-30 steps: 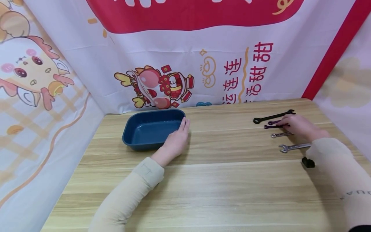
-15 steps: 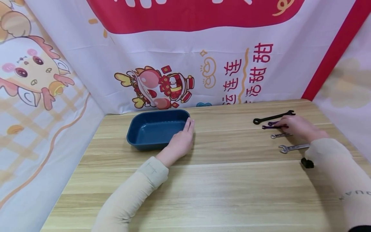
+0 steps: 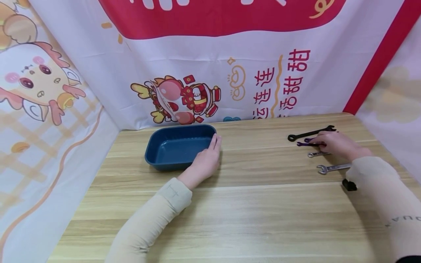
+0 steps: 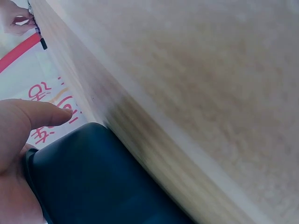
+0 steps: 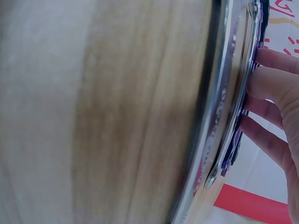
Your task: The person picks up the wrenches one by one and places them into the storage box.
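A dark blue plastic bin (image 3: 179,153) sits at the back left of the table. My left hand (image 3: 204,160) grips its right front corner, with the wall between thumb and fingers; the thumb is hidden in the head view. At the right, my right hand (image 3: 335,144) pinches a small purple wrench (image 3: 305,144) low over the tabletop. Just behind it lies another purple wrench (image 3: 308,140), partly covered by the hand. A longer black wrench (image 3: 310,133) is farther back. Nearer me are a small silver wrench (image 3: 315,154) and a larger silver wrench (image 3: 332,168), whose right ends are covered.
The wood-grain table (image 3: 230,219) meets a white printed cloth (image 3: 204,47) at the back. More cloth hangs at both sides. A small black block (image 3: 349,185) shows at the right cuff.
The bin has slid a little to the right with my left hand. My right hand has shifted the front purple wrench slightly left. The other wrenches stay put.
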A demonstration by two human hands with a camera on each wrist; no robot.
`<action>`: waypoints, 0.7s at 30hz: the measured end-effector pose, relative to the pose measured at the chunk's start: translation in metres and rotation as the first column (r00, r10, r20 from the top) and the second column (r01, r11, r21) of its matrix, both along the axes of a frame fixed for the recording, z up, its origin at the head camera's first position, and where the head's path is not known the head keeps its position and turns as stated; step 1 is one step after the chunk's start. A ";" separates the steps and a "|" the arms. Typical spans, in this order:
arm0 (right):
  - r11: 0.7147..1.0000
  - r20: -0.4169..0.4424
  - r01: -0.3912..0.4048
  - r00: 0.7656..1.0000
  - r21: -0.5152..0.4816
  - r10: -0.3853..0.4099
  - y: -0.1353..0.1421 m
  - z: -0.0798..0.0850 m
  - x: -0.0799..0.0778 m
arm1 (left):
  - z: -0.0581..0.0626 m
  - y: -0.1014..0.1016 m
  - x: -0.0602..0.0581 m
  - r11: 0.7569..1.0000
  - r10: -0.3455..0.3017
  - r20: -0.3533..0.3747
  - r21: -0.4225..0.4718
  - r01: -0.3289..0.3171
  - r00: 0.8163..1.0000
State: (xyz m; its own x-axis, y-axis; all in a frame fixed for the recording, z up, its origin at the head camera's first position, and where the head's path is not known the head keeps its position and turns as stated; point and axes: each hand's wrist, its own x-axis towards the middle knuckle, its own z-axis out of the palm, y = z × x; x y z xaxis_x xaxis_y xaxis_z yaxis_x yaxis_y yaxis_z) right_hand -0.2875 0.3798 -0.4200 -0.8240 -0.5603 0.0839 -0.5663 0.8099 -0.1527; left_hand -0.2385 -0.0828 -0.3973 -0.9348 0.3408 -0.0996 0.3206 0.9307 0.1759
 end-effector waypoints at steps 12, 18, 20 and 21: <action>1.000 0.006 0.001 1.000 0.002 -0.001 -0.009 0.002 0.003 | -0.003 0.011 0.000 0.999 -0.041 -0.016 -0.012 0.041 0.999; 0.999 -0.012 0.013 1.000 -0.029 -0.014 -0.008 0.003 0.006 | -0.001 0.017 0.000 0.998 -0.058 -0.024 -0.027 0.057 0.998; 0.999 -0.017 0.014 1.000 -0.036 -0.015 -0.007 0.004 0.007 | 0.000 0.019 0.000 0.998 -0.055 -0.013 -0.026 0.055 0.998; 0.999 -0.018 0.017 1.000 -0.038 -0.018 -0.007 0.004 0.007 | 0.000 0.020 0.000 0.998 -0.054 -0.009 -0.024 0.054 0.998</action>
